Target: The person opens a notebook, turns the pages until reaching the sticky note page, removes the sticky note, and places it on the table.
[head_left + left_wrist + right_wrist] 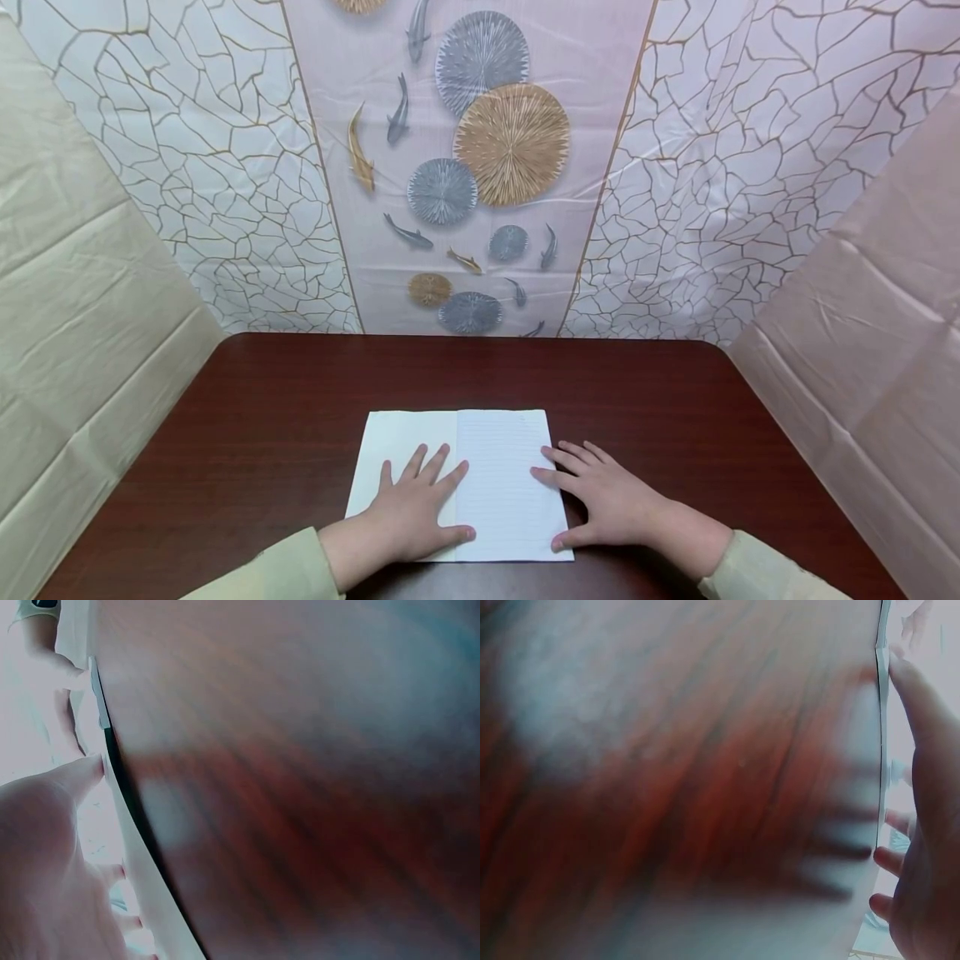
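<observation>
An open notebook lies on the table, its left page blank and its right page lined. Spread across the left page is my left hand, fingers straight and apart, with the thumb reaching over the centre fold. My right hand is at the notebook's right edge, with thumb and index fingertips on the lined page and the other fingers extended beside the edge. In the left wrist view the left thumb tip meets the notebook's near edge. The right wrist view shows the right hand from the side, fingertips right at the paper.
The dark red-brown table has a glossy surface. A patterned cloth backdrop with fish and round leaf shapes hangs behind it. Beige cloth walls stand along both sides.
</observation>
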The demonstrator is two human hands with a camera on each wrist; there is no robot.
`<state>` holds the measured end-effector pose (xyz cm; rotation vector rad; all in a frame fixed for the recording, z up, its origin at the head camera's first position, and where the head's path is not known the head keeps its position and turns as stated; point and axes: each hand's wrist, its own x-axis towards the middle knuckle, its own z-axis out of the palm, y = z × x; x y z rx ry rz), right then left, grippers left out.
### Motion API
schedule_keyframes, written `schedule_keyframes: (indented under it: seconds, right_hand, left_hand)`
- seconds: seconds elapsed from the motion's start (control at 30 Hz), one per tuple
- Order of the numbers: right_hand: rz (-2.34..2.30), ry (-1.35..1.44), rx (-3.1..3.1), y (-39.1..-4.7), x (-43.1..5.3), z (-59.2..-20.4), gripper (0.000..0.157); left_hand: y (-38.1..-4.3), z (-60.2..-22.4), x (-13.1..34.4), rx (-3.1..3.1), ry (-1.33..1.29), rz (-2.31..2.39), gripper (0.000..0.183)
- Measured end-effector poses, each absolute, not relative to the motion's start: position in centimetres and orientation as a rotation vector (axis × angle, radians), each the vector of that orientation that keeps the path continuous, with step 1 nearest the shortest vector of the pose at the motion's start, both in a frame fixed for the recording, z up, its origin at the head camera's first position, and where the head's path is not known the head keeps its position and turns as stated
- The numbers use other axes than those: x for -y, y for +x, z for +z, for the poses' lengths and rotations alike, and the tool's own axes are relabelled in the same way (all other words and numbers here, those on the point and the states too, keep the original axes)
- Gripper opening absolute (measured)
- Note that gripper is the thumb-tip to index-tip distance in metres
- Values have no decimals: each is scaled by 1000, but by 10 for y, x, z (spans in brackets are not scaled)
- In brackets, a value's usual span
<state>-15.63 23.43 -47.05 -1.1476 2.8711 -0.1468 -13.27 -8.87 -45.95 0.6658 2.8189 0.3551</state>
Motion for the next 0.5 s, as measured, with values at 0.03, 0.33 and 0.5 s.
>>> schedule_keyframes:
  seconds: [0.03,0.33,0.5]
  right_hand:
    - [-141,-1158,-2878,-157,-234,-471,92]
    - [-127,-1205,-2876,-156,-233,-467,96]
    - [-144,-1236,-2837,-156,-230,-464,98]
  left_hand:
    - [-133,-459,89,-2819,667,360,87]
    - [-133,-460,88,-2822,664,365,88]
    - [-133,-459,88,-2826,660,353,88]
